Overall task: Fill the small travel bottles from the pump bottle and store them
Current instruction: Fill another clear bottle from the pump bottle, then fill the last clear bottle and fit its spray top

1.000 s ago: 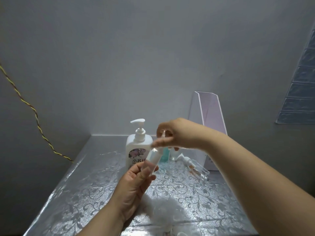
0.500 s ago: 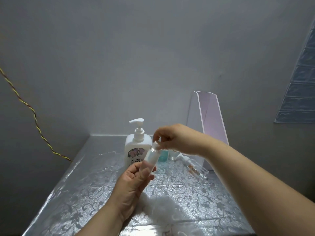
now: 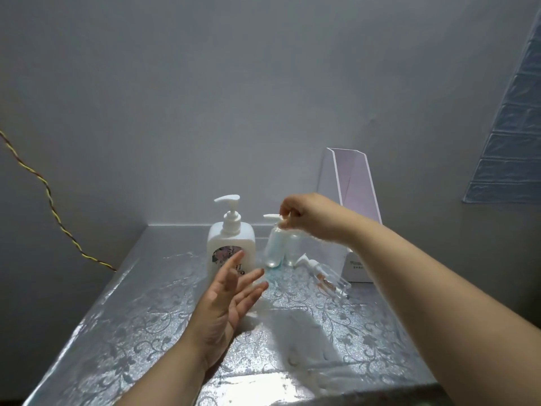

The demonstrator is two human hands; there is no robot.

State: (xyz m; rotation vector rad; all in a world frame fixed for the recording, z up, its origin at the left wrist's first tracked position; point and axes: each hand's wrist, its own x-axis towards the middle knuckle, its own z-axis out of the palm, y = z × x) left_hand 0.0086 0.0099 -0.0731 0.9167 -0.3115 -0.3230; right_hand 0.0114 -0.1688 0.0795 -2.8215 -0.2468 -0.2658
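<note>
Two hands work mid-frame: the right hand (image 3: 304, 215) pinches the travel bottle (image 3: 274, 247) by its top, the left hand (image 3: 227, 300) fingers spread, empty; the hanging bottle may slip onto the tabletop (image 3: 146, 303).

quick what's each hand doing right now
Left hand: open, fingers spread, holding nothing.
Right hand: fingers pinched on the top of a small bottle, holding it by the cap.

The pump bottle (image 3: 231, 244) stands left of the travel bottles (image 3: 282, 247), box (image 3: 349, 200) behind.
</note>
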